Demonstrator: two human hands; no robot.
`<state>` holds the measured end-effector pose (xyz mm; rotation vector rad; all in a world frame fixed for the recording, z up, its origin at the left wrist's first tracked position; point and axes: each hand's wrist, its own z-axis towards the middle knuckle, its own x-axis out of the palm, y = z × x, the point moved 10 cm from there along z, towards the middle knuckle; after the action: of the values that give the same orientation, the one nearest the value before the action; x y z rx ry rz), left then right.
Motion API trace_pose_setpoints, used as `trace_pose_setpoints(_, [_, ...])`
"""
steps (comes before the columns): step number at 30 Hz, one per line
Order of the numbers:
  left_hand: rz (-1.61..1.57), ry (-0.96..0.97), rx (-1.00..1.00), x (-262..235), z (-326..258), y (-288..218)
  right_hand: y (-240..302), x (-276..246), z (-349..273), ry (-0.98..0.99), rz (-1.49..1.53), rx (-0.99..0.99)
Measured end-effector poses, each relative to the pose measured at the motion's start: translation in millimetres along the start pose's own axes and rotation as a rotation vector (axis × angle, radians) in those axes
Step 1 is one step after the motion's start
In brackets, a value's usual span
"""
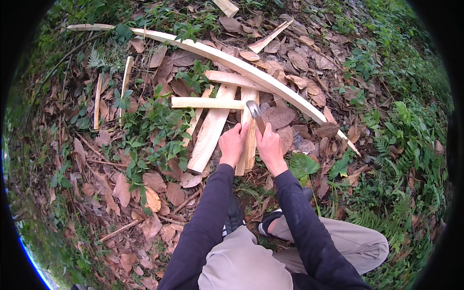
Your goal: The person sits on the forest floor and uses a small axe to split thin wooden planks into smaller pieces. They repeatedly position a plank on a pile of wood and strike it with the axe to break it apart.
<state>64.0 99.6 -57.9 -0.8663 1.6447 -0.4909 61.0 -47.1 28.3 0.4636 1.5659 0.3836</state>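
My right hand [270, 148] is closed around the handle of a claw hammer [253, 109]. The hammer's metal head lies at the right end of a short pale wood strip [203, 102], which crosses over other boards. My left hand [233, 142] is closed just left of the hammer handle, above a narrow plank [248, 154]; its fingers hide whatever they may grip. Beside that hand a wider pale board [211, 130] slants down to the left. Another board [237, 80] lies under the far ends of the pile.
A long curved-looking wood strip [227, 59] stretches across the leaf-covered ground beyond the pile. Two thin sticks [125, 87] stand out at the left, and a split piece [270, 36] lies farther off. Green plants [145, 125] grow around, and my bent knee [372, 241] is at the lower right.
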Motion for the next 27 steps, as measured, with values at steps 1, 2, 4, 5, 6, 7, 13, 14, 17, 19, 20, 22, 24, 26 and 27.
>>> trace_pose_setpoints(1, [0.006,0.007,0.002,0,0,0,-2,1,9,0.028,0.054,0.024])
trace_pose_setpoints(2, [0.011,-0.002,-0.01,-2,0,4,10,-12,11,-0.028,0.135,0.017])
trace_pose_setpoints(4, [0.008,-0.009,-0.026,-1,-1,3,33,-50,12,-0.146,0.284,0.01])
trace_pose_setpoints(5, [0.004,-0.01,-0.018,-2,-2,2,46,-70,7,-0.233,0.344,-0.074])
trace_pose_setpoints(6, [0.0,-0.012,-0.011,-4,-2,1,51,-78,-2,-0.293,0.318,-0.154])
trace_pose_setpoints(7, [-0.003,-0.014,-0.005,-6,-3,0,54,-86,-14,-0.352,0.293,-0.234])
trace_pose_setpoints(13, [-0.013,0.001,0.022,1,-1,-6,-12,4,-10,-0.02,-0.042,0.007])
trace_pose_setpoints(14, [-0.004,0.001,0.019,1,-7,-1,-13,3,-11,-0.041,0.065,0.063])
trace_pose_setpoints(17, [0.024,-0.046,0.018,-2,-2,-2,8,-34,0,-0.152,0.319,0.109])
trace_pose_setpoints(19, [0.031,-0.038,-0.007,-2,-4,6,11,-39,-3,-0.162,0.356,0.138])
trace_pose_setpoints(20, [0.036,-0.039,-0.004,-5,0,3,13,-42,0,-0.183,0.378,0.149])
trace_pose_setpoints(22, [0.015,0.017,-0.004,-1,-1,-2,3,-31,4,-0.227,0.402,0.168])
trace_pose_setpoints(24, [-0.034,0.043,0.028,5,-1,-2,4,-18,10,-0.227,0.359,0.043])
trace_pose_setpoints(26, [-0.133,0.093,0.062,1,2,0,0,1,15,-0.203,0.349,0.06])
trace_pose_setpoints(27, [-0.135,0.12,0.074,-5,7,3,4,11,16,-0.163,0.351,0.062])
